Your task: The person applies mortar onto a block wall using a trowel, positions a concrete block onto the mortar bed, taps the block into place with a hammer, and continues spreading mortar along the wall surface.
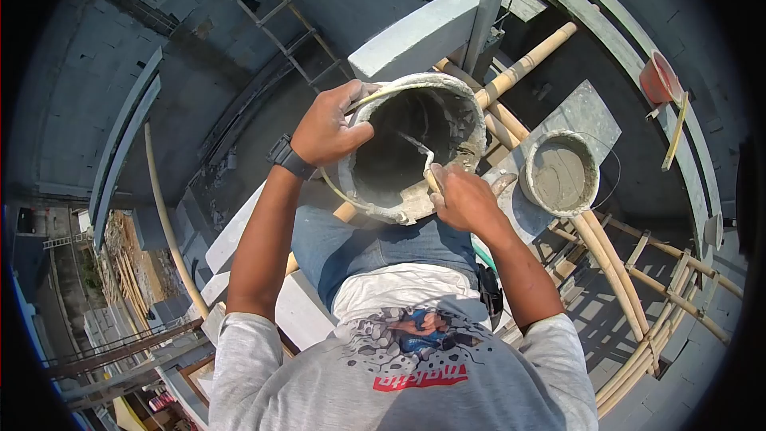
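A mortar-crusted bucket (474, 112) is tipped toward me above my thighs, its dark inside facing me. My left hand (333, 121) is closed on the left side of its rim, thumb inside and fingers over the edge. My right hand (467, 198), at the lower right of the opening, is wrapped round the handle of a trowel (429, 158). The trowel's bent neck reaches into the bucket, and its blade is hard to make out in the shadow. Grey mortar clings to the bucket's inner wall and to my fingers.
A second bucket (560, 172) of wet grey mortar stands on a board (594, 112) at my right. Bamboo poles (531, 64) form scaffolding around me over a drop. A ladder (279, 12) leans ahead. An orange container (659, 78) sits on a ledge at far right.
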`<state>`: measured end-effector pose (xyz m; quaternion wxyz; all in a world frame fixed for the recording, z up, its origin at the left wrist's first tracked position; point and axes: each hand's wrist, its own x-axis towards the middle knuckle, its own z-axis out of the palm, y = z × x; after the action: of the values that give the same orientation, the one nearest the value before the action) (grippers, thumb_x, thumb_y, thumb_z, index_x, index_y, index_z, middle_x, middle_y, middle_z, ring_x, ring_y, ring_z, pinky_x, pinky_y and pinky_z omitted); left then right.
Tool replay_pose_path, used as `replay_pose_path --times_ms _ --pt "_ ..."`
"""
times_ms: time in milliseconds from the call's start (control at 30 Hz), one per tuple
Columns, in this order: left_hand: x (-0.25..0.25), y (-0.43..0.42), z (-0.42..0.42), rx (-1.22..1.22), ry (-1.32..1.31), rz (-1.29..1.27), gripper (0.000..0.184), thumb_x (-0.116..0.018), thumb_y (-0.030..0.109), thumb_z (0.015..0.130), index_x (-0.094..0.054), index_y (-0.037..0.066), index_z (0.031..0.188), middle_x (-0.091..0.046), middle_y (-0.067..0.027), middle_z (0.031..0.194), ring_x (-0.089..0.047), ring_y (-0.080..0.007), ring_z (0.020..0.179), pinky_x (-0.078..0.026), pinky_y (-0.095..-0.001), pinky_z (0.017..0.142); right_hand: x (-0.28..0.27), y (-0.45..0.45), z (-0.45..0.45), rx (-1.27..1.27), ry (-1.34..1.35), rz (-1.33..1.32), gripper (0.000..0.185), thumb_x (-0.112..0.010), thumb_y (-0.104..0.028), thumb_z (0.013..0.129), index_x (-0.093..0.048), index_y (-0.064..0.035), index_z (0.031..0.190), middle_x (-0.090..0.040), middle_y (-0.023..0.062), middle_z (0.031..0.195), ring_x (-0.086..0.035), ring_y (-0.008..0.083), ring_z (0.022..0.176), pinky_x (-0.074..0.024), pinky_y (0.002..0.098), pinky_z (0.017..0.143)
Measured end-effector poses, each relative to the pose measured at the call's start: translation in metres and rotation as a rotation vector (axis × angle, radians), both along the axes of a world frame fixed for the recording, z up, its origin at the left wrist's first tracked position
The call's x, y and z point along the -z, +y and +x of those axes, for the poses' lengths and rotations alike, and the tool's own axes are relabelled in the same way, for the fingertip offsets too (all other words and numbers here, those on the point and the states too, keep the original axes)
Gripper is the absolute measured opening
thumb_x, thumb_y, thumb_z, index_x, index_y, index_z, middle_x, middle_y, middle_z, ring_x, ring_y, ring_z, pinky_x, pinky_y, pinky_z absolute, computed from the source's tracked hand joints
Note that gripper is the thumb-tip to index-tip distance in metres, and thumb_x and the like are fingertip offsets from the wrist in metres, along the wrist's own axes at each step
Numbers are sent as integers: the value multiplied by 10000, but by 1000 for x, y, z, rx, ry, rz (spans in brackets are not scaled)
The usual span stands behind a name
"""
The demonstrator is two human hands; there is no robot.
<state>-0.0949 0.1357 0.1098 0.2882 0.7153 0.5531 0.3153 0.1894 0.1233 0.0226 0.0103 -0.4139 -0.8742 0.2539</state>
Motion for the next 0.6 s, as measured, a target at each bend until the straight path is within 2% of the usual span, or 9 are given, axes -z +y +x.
replay_pose_path --times_ms 33,100,167,200,333,433,467,567,600 --pt "-5 -4 4 -11 51 5 449 -618 123 782 -665 -29 1202 -702 -147 1067 -643 -202 870 -521 -325 875 0 2 -1 57 -4 23 502 -721 -207 892 -592 12 1325 -649 263 1074 -685 456 991 -548 531 833" --pt "1 -5 6 -56 414 268 387 -663 152 786 -633 -4 1139 -670 -169 975 -692 -346 826 -554 -424 750 -3 12 -7 165 9 83 511 -722 -209 891 -586 11 1332 -648 259 1067 -683 457 993 -549 529 838" --pt "-10 -11 20 -127 686 307 321 -699 181 789 -588 11 1037 -638 -156 945 -695 -360 816 -552 -457 686 -5 0 -11 59 3 37 559 -722 -197 892 -569 8 1389 -641 257 1084 -681 461 994 -551 527 845" --pt "-9 -11 23 -125 725 350 305 -709 190 788 -568 22 999 -618 -146 934 -691 -342 790 -552 -457 664 -4 -10 -9 -5 3 25 572 -723 -195 894 -564 5 1406 -639 256 1090 -680 462 996 -551 527 847" --pt "-9 -14 30 -102 799 395 331 -743 225 789 -547 33 975 -586 -129 913 -687 -305 777 -561 -443 641 -7 -15 10 -98 -16 -5 599 -726 -190 900 -557 -4 1443 -637 252 1119 -680 472 986 -556 526 848" --pt "-10 -18 32 -98 774 346 348 -739 238 818 -541 26 1008 -592 -142 923 -693 -319 785 -566 -451 648 -5 0 6 114 30 135 574 -715 -195 906 -562 26 1413 -654 272 1084 -710 459 921 -581 519 797" --pt "-10 -18 35 -86 755 316 353 -737 242 826 -539 24 1020 -595 -148 930 -695 -325 782 -567 -455 649 -6 4 1 135 -49 129 583 -713 -201 900 -555 20 1416 -651 274 1078 -713 465 903 -585 520 795" --pt "-7 -14 35 -81 715 258 353 -719 232 840 -528 17 1045 -605 -166 954 -698 -349 772 -566 -472 650 -8 -19 -2 20 -77 61 563 -735 -193 892 -593 -17 1407 -654 284 1121 -703 489 913 -572 542 819" --pt "-7 -13 34 -65 702 272 340 -707 216 840 -523 20 1047 -616 -175 973 -695 -363 758 -562 -477 642 2 -22 8 -115 -105 62 570 -739 -191 883 -594 -12 1404 -652 302 1109 -706 489 858 -577 550 803"
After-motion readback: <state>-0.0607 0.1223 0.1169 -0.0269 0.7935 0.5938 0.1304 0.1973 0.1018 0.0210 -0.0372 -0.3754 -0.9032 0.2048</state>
